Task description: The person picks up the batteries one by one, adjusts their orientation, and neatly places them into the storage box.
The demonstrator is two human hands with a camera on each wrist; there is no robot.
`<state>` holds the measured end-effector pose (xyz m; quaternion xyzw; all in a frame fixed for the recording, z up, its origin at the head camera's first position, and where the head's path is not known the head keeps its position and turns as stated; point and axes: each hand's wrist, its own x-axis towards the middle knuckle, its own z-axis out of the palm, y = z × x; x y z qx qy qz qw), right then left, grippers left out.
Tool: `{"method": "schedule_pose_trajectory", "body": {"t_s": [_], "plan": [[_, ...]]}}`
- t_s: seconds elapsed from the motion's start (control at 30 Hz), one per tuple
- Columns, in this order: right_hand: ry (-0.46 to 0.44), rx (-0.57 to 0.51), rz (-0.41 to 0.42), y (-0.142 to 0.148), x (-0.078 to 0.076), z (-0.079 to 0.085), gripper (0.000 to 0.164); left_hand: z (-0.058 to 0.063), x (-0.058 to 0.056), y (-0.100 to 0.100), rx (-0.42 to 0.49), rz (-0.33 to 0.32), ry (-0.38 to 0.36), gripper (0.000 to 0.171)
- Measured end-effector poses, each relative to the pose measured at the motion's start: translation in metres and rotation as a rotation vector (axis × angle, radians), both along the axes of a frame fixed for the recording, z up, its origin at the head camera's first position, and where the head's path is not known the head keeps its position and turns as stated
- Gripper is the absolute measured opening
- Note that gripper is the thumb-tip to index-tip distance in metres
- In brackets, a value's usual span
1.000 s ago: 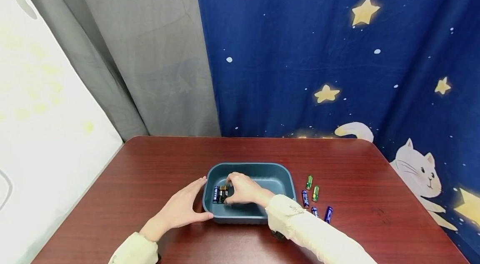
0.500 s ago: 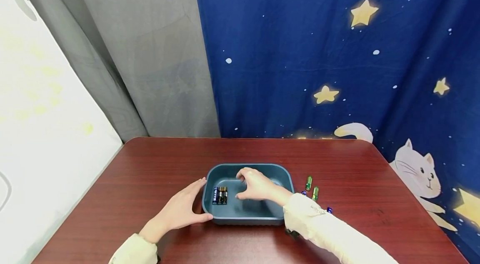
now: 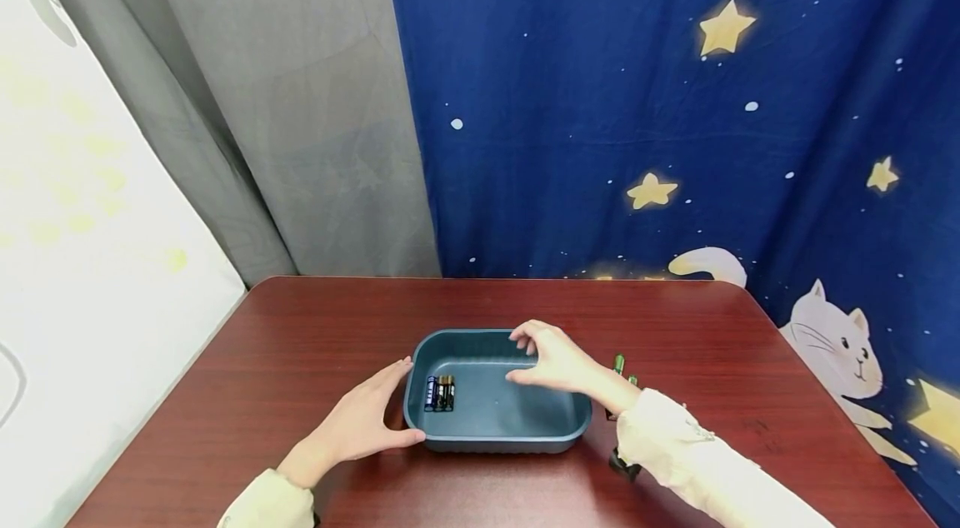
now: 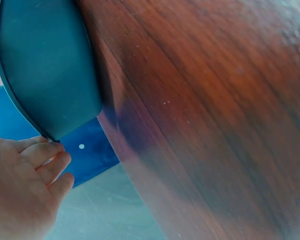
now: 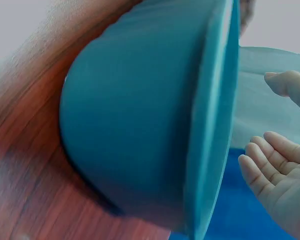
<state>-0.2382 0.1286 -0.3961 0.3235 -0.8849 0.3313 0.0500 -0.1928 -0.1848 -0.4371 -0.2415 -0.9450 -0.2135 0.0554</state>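
A blue-green plastic bin (image 3: 491, 445) stands on the table. In its left part a short row of batteries (image 3: 440, 394) lies side by side, one blue and the others black with gold ends. My left hand (image 3: 360, 418) rests against the bin's left end, thumb and fingers spread, fingertips at the rim. In the left wrist view its fingers (image 4: 52, 162) meet the rim's corner. Above the bin's right part hovers my right hand (image 3: 555, 359), thumb and fingers apart with nothing between them. The right wrist view shows the same bare palm (image 5: 290, 187) beyond the rim.
Right of the bin, green batteries (image 3: 618, 363) lie on the dark red wooden table (image 3: 337, 311), partly hidden by my right forearm. A blue star-patterned curtain (image 3: 540, 136) and a grey curtain (image 3: 300, 95) hang behind the table's far edge.
My right hand has left the batteries at the bin's left end and moved right and up, its fingers spreading. The batteries stay in the bin. My left hand keeps its place.
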Motion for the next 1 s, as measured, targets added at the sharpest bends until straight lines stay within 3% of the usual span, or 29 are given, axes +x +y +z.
{"method": "schedule_pose_trajectory", "body": {"t_s": [0.23,0.4,0.8,1.0], "plan": [[0.053,-0.083,-0.082,0.037,0.002,0.006,0.046,-0.001,-0.001,0.0,-0.007,-0.003,-0.003,0.094],[0.04,-0.096,-0.153,0.065,0.007,0.005,0.044,0.0,0.0,0.0,-0.009,-0.002,0.0,0.094],[0.007,-0.089,-0.268,0.123,0.033,-0.026,0.041,0.001,0.0,0.0,-0.016,0.001,0.007,0.094],[0.008,-0.04,-0.369,0.142,0.051,-0.042,0.041,0.001,0.0,0.001,-0.016,-0.006,0.007,0.095]]}}
